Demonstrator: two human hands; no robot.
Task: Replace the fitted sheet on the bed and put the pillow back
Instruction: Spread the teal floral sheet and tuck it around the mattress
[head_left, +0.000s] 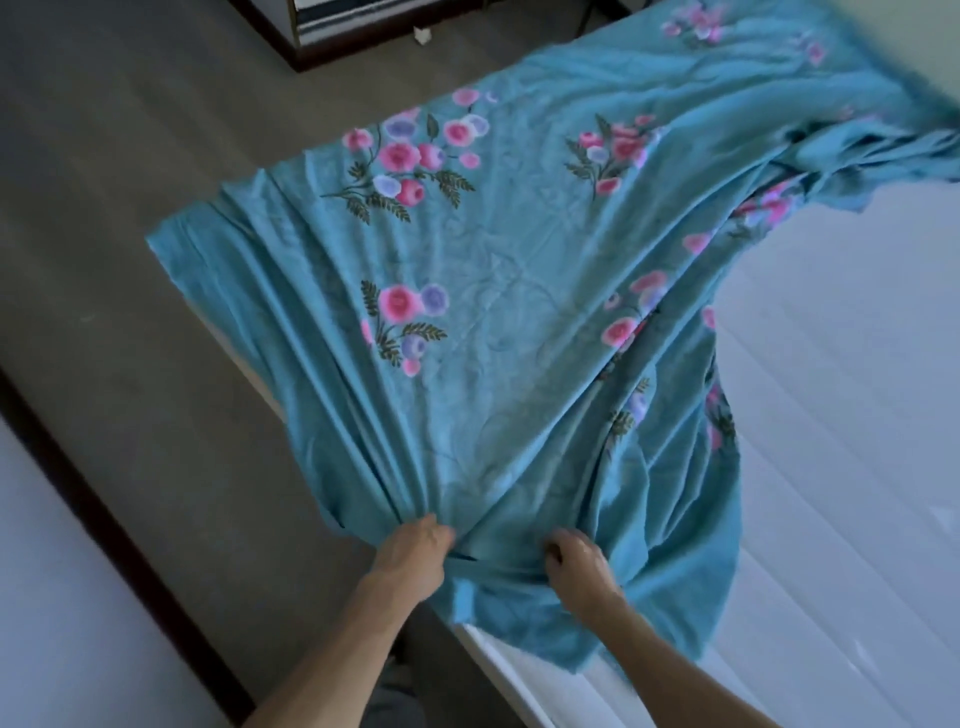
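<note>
A teal sheet (519, 270) printed with pink and purple flowers billows over the left part of the bed, its far end blurred near the top right corner. My left hand (413, 553) grips a bunched edge of the sheet near the bed's near-left side. My right hand (576, 564) grips the same edge a little to the right. The bare white mattress (841, 426) shows at the right and below the sheet. No pillow is in view.
Grey floor (119, 171) lies to the left of the bed. A dark-framed piece of furniture (291, 47) stands at the top. A dark baseboard and a white wall (57, 597) run along the lower left.
</note>
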